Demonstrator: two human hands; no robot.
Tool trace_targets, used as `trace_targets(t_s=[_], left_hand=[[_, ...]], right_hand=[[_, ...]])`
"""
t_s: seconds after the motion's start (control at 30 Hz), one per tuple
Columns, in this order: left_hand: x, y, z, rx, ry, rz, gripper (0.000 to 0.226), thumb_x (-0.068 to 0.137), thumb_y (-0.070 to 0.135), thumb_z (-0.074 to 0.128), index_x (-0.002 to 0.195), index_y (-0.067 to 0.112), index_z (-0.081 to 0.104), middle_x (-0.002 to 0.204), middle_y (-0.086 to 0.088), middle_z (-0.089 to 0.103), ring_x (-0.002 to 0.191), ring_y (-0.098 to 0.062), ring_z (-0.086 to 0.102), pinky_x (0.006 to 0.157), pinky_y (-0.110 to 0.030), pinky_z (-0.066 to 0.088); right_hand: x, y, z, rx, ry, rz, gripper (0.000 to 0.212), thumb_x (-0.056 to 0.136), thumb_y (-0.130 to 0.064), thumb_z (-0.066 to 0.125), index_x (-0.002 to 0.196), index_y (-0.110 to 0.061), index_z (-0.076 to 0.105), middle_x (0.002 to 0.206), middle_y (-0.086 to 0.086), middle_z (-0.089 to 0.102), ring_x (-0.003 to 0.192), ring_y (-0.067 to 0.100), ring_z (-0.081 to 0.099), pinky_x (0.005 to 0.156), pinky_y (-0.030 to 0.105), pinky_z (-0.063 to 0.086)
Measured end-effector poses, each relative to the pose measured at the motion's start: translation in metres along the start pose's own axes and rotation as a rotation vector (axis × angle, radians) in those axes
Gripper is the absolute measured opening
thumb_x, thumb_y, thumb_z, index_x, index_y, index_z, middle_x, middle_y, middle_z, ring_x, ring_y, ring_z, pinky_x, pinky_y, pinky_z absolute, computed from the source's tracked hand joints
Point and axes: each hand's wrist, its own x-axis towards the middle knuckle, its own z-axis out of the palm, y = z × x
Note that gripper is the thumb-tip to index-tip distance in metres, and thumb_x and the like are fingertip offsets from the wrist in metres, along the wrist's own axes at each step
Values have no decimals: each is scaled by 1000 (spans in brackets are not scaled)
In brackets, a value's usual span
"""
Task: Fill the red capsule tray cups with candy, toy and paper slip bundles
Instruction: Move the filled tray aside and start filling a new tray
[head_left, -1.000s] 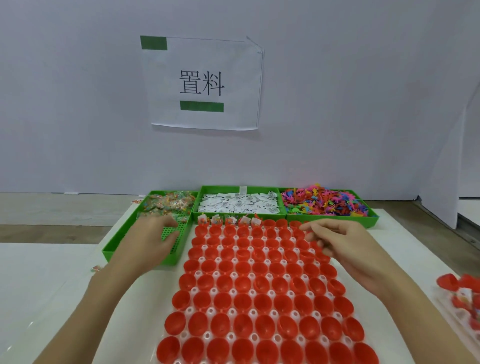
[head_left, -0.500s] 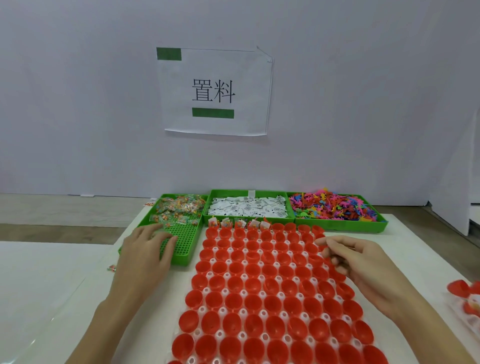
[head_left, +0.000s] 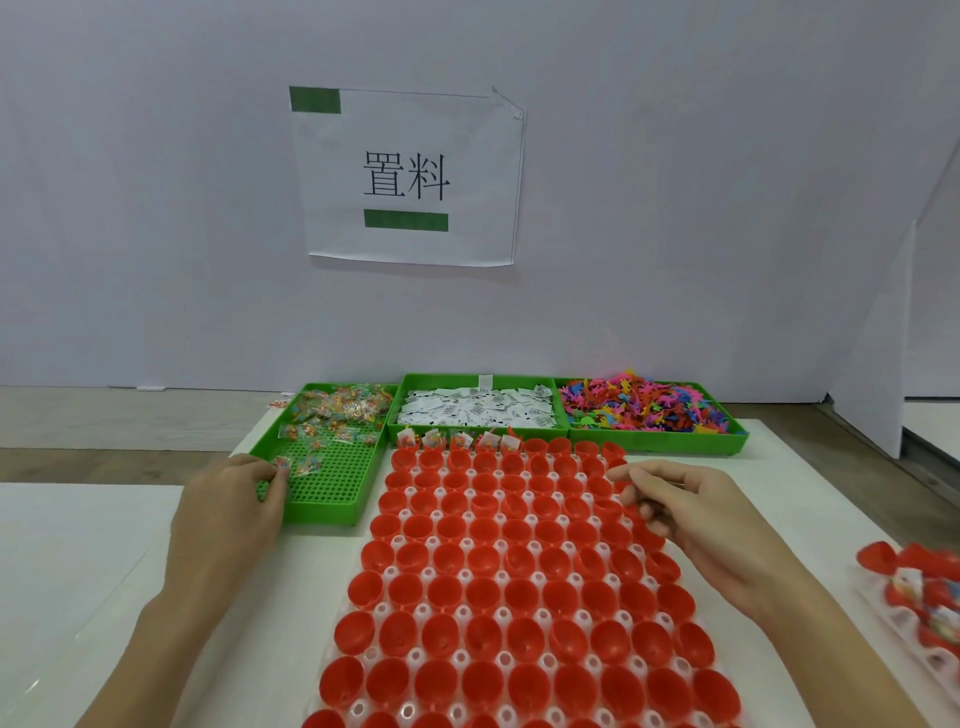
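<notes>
On the white table (head_left: 130, 519), the left hand (head_left: 228, 509) has slid to the candy bin's (head_left: 322, 512) near corner and pinches a packet (head_left: 304, 464); the right hand (head_left: 685, 514), loosely curled, holds nothing visible over the red tray's (head_left: 514, 597) right edge—next bundle starting.

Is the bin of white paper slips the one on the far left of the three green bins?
No, the paper slip bin sits in the middle, with the candy bin on its left and the toy bin on its right.

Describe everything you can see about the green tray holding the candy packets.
The green plastic candy tray is a shallow rectangle with a grid-perforated floor, leftmost of three green trays, beside the red capsule tray. Clear packets of colourful candy fill its far half; the near half is mostly bare. The left hand reaches over its near-left corner, fingers at one packet.
</notes>
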Motion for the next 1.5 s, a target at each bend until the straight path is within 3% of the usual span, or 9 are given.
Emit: trace_targets(t_s=[0.07,0.47,0.7,0.83,0.97,1.17,1.33,1.43,1.5], left_hand=[[1,2,-3,-45,40,23,3,86,6,79,88,7,81,94,-10,75,80,-35,68,65,-39,48],[-3,5,-4,-225,29,65,28,79,-9,75,88,16,66,89,1,62,74,-26,62,61,-37,48],[-6,13,1,-275,25,90,36,88,-9,65,117,11,71,92,-4,53,73,-23,59,59,-34,45],[-7,17,0,-322,30,70,27,89,-11,64,105,7,76,96,-6,52,74,-25,60,59,-40,52],[-7,21,0,-321,34,88,23,87,-10,69,103,5,77,101,-11,54,75,-23,59,59,-27,43],[-11,29,4,-256,33,307,24,83,-13,73,102,1,75,95,-7,57,67,-18,53,54,-27,42],[-14,31,8,-199,14,305,20,84,-9,73,101,0,73,96,-11,63,62,-25,58,50,-37,52],[-13,28,9,-163,32,280,16,85,-6,74,99,1,73,95,-12,67,72,-31,63,56,-43,56],[-12,27,10,-125,49,269,14,84,-3,76,97,2,72,93,-12,69,78,-33,64,60,-42,56]], right_hand=[[0,0,0,-8,1,2,28,103,-12,56,93,-14,82,76,5,69,66,11,54,57,23,44],[-3,-1,5,-54,-29,-2,30,103,-12,56,91,-17,82,76,4,70,63,8,56,55,21,45],[-4,0,8,-86,-31,-14,30,103,-12,56,91,-17,82,75,4,70,63,8,55,55,21,44],[-7,-1,12,-124,-24,-42,30,103,-14,57,89,-22,83,75,3,71,62,8,56,53,18,45],[-11,-8,19,-175,-8,-169,29,102,-15,57,90,-26,81,75,3,71,63,8,58,54,17,47],[13,-25,42,-463,-52,-332,23,101,-10,59,96,-24,76,78,-5,74,71,9,69,69,15,54],[71,-39,58,-763,-46,-360,18,101,-16,58,98,-24,74,75,-8,73,68,20,69,60,26,57],[112,-36,65,-926,-58,-331,19,102,-14,57,103,-18,76,89,-1,75,65,11,61,54,17,41],[132,-31,68,-1005,-69,-299,19,101,-11,58,106,-14,77,106,8,75,75,11,62,61,17,44]])
